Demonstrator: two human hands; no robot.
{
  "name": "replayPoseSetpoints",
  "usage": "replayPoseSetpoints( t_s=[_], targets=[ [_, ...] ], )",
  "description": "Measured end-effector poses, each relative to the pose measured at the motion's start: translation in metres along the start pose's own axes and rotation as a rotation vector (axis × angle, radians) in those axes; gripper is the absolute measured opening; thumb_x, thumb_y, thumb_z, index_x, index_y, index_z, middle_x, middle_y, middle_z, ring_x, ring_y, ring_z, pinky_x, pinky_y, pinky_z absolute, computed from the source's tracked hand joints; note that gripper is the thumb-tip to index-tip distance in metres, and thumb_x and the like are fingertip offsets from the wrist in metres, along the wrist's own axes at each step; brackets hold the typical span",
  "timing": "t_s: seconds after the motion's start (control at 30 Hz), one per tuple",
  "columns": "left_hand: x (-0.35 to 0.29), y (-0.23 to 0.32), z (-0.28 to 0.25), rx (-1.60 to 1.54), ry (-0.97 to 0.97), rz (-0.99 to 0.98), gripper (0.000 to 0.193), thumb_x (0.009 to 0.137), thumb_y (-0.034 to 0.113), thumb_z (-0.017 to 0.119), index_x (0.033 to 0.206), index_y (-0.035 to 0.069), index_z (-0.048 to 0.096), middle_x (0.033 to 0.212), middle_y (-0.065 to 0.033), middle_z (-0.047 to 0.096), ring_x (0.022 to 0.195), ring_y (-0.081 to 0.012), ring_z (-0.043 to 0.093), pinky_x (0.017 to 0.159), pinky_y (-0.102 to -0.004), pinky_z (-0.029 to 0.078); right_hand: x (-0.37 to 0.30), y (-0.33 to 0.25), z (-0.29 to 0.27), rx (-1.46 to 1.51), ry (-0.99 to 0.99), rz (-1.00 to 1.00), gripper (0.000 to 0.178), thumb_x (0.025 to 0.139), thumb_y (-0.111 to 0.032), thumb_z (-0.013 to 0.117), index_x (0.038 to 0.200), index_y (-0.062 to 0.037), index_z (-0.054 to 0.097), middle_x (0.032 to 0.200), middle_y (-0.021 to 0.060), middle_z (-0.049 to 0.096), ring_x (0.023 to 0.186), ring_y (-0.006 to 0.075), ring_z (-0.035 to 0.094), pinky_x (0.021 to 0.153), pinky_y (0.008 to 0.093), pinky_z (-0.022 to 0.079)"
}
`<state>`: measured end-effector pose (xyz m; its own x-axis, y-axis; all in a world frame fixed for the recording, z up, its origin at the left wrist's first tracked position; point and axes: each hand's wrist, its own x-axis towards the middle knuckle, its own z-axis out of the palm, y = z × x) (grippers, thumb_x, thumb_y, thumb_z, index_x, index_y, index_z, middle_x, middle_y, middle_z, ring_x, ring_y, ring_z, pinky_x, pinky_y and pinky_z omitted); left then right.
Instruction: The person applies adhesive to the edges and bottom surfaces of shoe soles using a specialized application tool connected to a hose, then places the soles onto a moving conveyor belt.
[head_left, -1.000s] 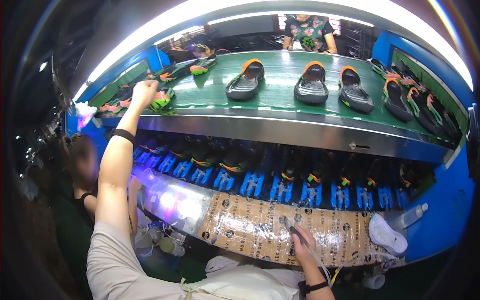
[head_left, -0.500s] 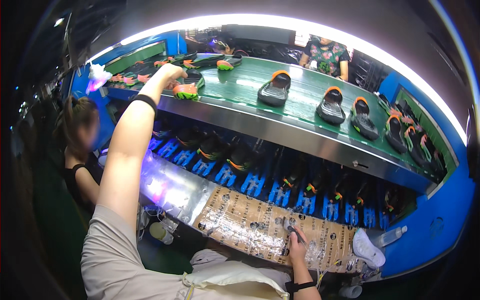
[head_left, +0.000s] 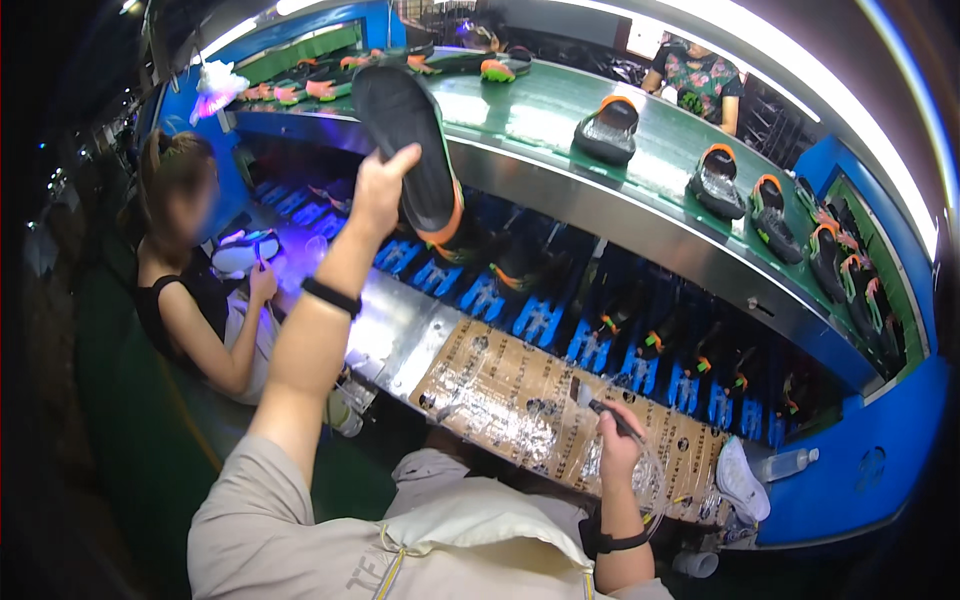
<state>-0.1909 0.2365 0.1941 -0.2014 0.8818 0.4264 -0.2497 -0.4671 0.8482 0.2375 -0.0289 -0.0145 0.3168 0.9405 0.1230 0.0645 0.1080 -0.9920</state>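
My left hand (head_left: pixel 378 195) grips a shoe sole (head_left: pixel 408 135), black inside with an orange and green end, raised in front of the green conveyor belt. The sole stands nearly upright, its orange end down. My right hand (head_left: pixel 620 445) is closed around a black-handled brush (head_left: pixel 612 413) with a pale tip, held just above the cardboard-covered ledge (head_left: pixel 500 385). A clear thin tube (head_left: pixel 655 480) runs down beside my right wrist.
More soles, such as one with an orange rim (head_left: pixel 606 132), lie along the green belt (head_left: pixel 465 100). Blue racks (head_left: pixel 540 318) hold dark shoe uppers below. A white shoe (head_left: pixel 742 480) and a clear bottle (head_left: pixel 788 464) are at the right. Co-workers (head_left: pixel 210 310) are at the left and behind the belt.
My left hand has lifted the sole off the belt and brought it nearer, turning it upright. The right hand with the brush has shifted slightly right and up.
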Motion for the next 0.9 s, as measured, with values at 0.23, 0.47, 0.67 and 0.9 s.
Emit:
replayPoseSetpoints(
  t_s=[0.23,0.47,0.67,0.9],
  targets=[
    [-0.228,-0.095,0.005,-0.709,-0.200,-0.720,0.052,0.106,0.028,0.062,0.147,-0.005,0.058,0.139,-0.0265,0.068,0.129,-0.0403,0.068,0.114,-0.0511,0.054,0.000,-0.032,0.023,0.291,-0.077,0.071,0.023,0.098,-0.009,0.075,0.119,0.0009,0.076,0.093,0.0013,0.071,0.077,0.0079,0.061,0.072,0.0239,0.050],
    [-0.322,-0.132,0.037,-1.111,-0.129,-0.832,0.098,0.104,0.084,0.033,0.163,0.007,0.046,0.155,-0.0192,0.059,0.142,-0.0380,0.059,0.123,-0.0584,0.043,-0.004,-0.074,0.090,0.097,-0.321,-0.046,0.020,0.097,-0.003,0.075,0.116,0.0030,0.077,0.097,0.0068,0.078,0.085,0.0099,0.069,0.082,0.0257,0.055],
    [-0.322,-0.126,0.042,-1.077,-0.155,-0.915,0.096,0.106,0.082,0.023,0.164,0.009,0.045,0.159,-0.0160,0.057,0.145,-0.0331,0.056,0.125,-0.0528,0.041,0.013,-0.075,0.124,0.009,-0.266,-0.041,0.021,0.094,-0.009,0.077,0.112,0.0002,0.080,0.093,0.0033,0.079,0.084,0.0097,0.068,0.078,0.0276,0.056],
    [-0.330,-0.120,0.057,-0.912,-0.141,-0.925,0.090,0.110,0.077,0.023,0.166,0.009,0.042,0.162,-0.0145,0.055,0.148,-0.0306,0.053,0.127,-0.0474,0.039,0.011,-0.073,0.143,0.003,-0.190,-0.155,0.021,0.096,-0.008,0.076,0.116,-0.0005,0.079,0.096,0.0026,0.076,0.083,0.0069,0.064,0.075,0.0249,0.052]
  ],
)
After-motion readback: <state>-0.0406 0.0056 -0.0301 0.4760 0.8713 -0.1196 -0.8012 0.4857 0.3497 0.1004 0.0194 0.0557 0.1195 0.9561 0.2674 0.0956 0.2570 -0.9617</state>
